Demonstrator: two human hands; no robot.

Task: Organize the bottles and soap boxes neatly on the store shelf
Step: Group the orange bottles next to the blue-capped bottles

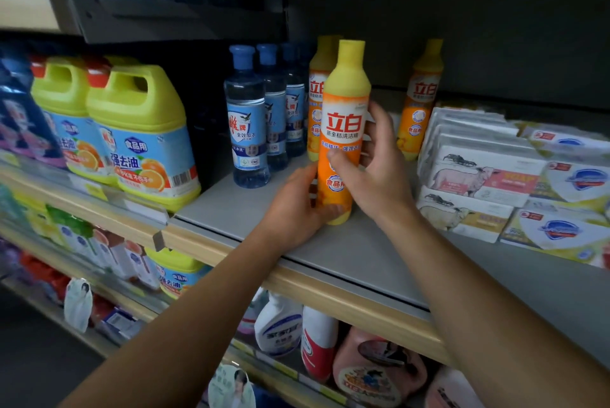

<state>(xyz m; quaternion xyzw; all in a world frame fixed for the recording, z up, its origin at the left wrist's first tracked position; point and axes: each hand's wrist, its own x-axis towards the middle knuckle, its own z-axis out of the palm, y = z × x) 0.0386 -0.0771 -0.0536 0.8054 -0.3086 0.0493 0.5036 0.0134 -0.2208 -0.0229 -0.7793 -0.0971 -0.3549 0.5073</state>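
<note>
At far left the purple and blue packs (23, 117) are blurred and cut by the frame edge. Beside them stand two green-yellow jugs (142, 133), then a row of clear blue bottles (249, 123) running back into shadow. Bare grey shelf (231, 209) lies open between the jugs and the hands, out to the wooden front edge. The left hand (293, 209) curls around the base of an upright orange bottle (343, 133) with a yellow top and a red-lettered label; the right hand (379, 170) wraps its middle, thumb across the label. Two like bottles stand behind, one (318, 100) partly hidden, another (421, 97) further right. Stacked soap boxes (478, 176) fill the right, clipped at the frame edge.
</note>
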